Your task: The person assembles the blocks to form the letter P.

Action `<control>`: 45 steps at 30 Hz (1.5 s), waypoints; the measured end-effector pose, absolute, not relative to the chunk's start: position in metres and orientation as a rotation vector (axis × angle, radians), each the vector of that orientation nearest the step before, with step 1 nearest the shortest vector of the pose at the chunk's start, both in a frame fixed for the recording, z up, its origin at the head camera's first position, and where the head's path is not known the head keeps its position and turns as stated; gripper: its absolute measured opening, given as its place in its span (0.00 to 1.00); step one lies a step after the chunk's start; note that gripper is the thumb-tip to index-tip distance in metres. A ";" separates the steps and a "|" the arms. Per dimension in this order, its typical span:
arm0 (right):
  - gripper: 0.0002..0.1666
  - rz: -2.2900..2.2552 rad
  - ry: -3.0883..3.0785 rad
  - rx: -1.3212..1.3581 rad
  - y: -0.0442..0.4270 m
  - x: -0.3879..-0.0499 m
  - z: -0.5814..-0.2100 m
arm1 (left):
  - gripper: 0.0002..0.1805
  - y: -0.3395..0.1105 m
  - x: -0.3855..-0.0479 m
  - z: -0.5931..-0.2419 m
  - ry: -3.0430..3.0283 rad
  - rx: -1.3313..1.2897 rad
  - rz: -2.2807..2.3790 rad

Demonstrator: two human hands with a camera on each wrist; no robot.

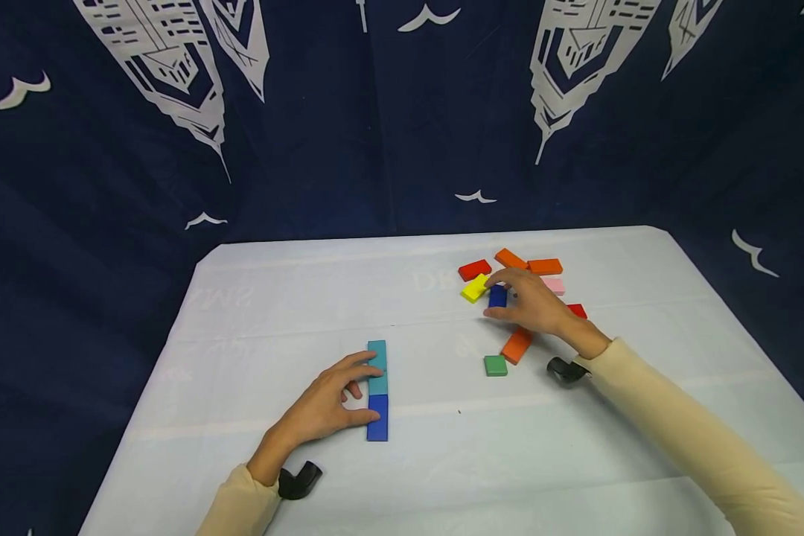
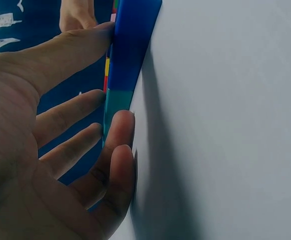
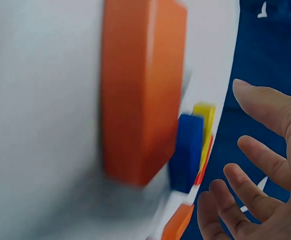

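A teal block [image 1: 377, 385] and a blue block [image 1: 378, 428] lie end to end in an upright line on the table. My left hand [image 1: 324, 398] rests on them, thumb on the blue block and fingertips at the teal one; the left wrist view shows the hand [image 2: 60, 120] with its fingers spread beside them. Over a dark blue block [image 1: 498, 296] at the back right is my right hand [image 1: 532, 301], thumb and fingers apart around it. In the right wrist view the fingers of the hand [image 3: 260, 170] are spread, not touching the blue block [image 3: 186, 152].
Around the right hand lie a yellow block [image 1: 474, 288], a red block [image 1: 475, 270], orange blocks [image 1: 545, 266], a pink block [image 1: 554, 286] and another red one [image 1: 578, 310]. Nearer are an orange block [image 1: 517, 345] and a green block [image 1: 496, 365]. A dark patterned cloth [image 1: 308, 164] hangs behind.
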State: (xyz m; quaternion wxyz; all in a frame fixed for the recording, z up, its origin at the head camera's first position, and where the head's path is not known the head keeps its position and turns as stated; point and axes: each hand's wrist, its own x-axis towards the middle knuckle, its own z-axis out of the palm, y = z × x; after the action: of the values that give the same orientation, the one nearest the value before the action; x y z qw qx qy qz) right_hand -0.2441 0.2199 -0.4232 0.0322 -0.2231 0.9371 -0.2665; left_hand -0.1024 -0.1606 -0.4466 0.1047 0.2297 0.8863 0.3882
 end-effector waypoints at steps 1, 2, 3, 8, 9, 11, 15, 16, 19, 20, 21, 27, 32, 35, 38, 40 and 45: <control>0.31 -0.821 2.883 -0.666 0.223 -0.245 -0.424 | 0.31 -0.161 -0.102 -0.447 2.613 0.675 1.145; 0.31 -0.817 2.881 -0.643 0.226 -0.246 -0.425 | 0.32 -0.161 -0.102 -0.447 2.612 0.673 1.146; 0.31 -0.811 2.880 -0.626 0.228 -0.247 -0.425 | 0.32 -0.161 -0.102 -0.447 2.612 0.672 1.147; 0.32 -0.788 2.858 -0.555 0.236 -0.254 -0.431 | 0.32 -0.161 -0.102 -0.449 2.613 0.680 1.151; 0.33 -0.784 2.854 -0.549 0.237 -0.255 -0.432 | 0.32 -0.161 -0.102 -0.450 2.613 0.680 1.152; 0.34 -0.778 2.843 -0.541 0.238 -0.256 -0.434 | 0.32 -0.161 -0.102 -0.450 2.612 0.680 1.153; 0.34 -0.773 2.831 -0.546 0.240 -0.258 -0.435 | 0.32 -0.161 -0.103 -0.449 2.610 0.673 1.149; 0.34 -0.773 2.828 -0.548 0.240 -0.259 -0.436 | 0.32 -0.161 -0.103 -0.449 2.610 0.674 1.147; 0.33 -0.777 2.828 -0.560 0.240 -0.259 -0.436 | 0.31 -0.161 -0.103 -0.449 2.613 0.678 1.140; 0.32 -0.778 2.830 -0.566 0.239 -0.259 -0.436 | 0.31 -0.161 -0.103 -0.449 2.614 0.680 1.139; 0.32 -0.773 2.837 -0.569 0.239 -0.258 -0.436 | 0.31 -0.161 -0.103 -0.449 2.614 0.682 1.140; 0.31 -0.750 2.859 -0.574 0.240 -0.258 -0.435 | 0.30 -0.161 -0.103 -0.450 2.612 0.689 1.151; 0.32 -0.754 2.851 -0.551 0.240 -0.256 -0.431 | 0.30 -0.161 -0.103 -0.449 2.610 0.684 1.155; 0.32 -0.763 2.855 -0.547 0.238 -0.255 -0.427 | 0.30 -0.161 -0.103 -0.449 2.612 0.686 1.152; 0.32 -0.778 2.859 -0.571 0.233 -0.253 -0.423 | 0.30 -0.161 -0.103 -0.449 2.615 0.685 1.152; 0.32 -0.787 2.860 -0.592 0.229 -0.252 -0.421 | 0.30 -0.161 -0.103 -0.449 2.618 0.685 1.154; 0.32 -0.815 2.863 -0.639 0.216 -0.250 -0.417 | 0.30 -0.161 -0.103 -0.449 2.624 0.685 1.146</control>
State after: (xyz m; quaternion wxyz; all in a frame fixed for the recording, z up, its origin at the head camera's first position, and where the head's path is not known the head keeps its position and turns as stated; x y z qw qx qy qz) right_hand -0.2501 0.2163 -0.4173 0.0483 -0.2097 0.9393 -0.2673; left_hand -0.1028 -0.1609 -0.4495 0.0987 0.2317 0.8868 0.3875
